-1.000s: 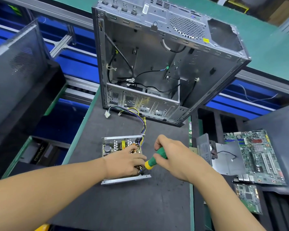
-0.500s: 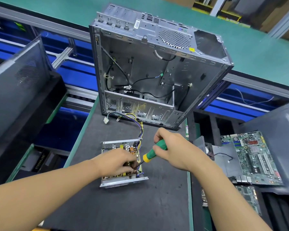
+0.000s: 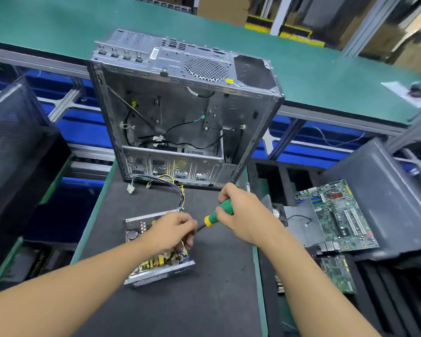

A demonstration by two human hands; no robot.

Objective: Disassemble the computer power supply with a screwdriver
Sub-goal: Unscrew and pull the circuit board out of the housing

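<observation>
The open power supply (image 3: 156,266), a metal tray with a circuit board inside, lies on the black mat (image 3: 180,307). Its coloured wire bundle (image 3: 173,184) runs up toward the case. My left hand (image 3: 174,231) rests on top of the power supply with fingers curled on its right side, hiding much of the board. My right hand (image 3: 243,215) grips the green and yellow screwdriver (image 3: 220,211). The dark shaft points down-left, its tip at my left fingers above the power supply's right edge.
An empty metal computer case (image 3: 180,113) stands upright just behind the mat. Motherboards (image 3: 336,215) and a metal plate lie to the right, with a smaller board (image 3: 338,273) below. Dark side panels lean at far left (image 3: 12,142) and far right (image 3: 379,195).
The view has tilted and pulled back, so everything sits lower in frame. My left hand's fingers have shifted toward the power supply's right edge; the screwdriver stays angled at the same spot.
</observation>
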